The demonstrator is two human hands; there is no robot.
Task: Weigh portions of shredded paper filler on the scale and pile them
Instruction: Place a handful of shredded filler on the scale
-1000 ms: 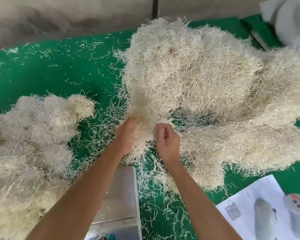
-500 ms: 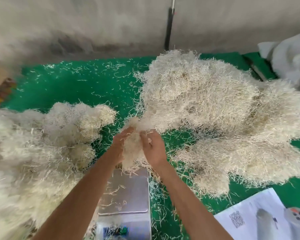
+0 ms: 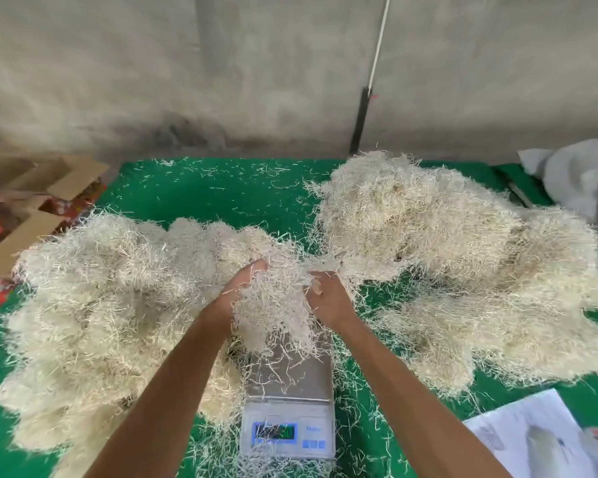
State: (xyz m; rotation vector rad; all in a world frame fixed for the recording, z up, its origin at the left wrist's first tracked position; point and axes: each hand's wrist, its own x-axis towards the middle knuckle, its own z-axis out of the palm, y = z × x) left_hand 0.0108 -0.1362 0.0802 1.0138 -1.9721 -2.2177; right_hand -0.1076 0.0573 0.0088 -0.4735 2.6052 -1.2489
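Note:
A clump of cream shredded paper filler (image 3: pixel 277 305) hangs between my two hands, just above the steel pan of a small digital scale (image 3: pixel 292 381). My left hand (image 3: pixel 239 288) cups its left side and my right hand (image 3: pixel 328 298) grips its right side. Thin strands still trail from the clump to the large heap of filler (image 3: pixel 456 257) on the right. A second large pile of filler (image 3: pixel 101 305) lies on the left. A few loose strands lie on the scale pan, and its blue display is lit near the bottom.
Everything rests on a green mat (image 3: pixel 221 191) strewn with loose strands. Cardboard boxes (image 3: pixel 32 201) sit at the far left, a white cloth (image 3: pixel 580 177) at the far right, a printed sheet (image 3: pixel 539 436) at the bottom right. A grey wall stands behind.
My hands pulled the clump out of the right heap and brought it back and left over the scale. The camera tilted up, showing more wall and the scale's display.

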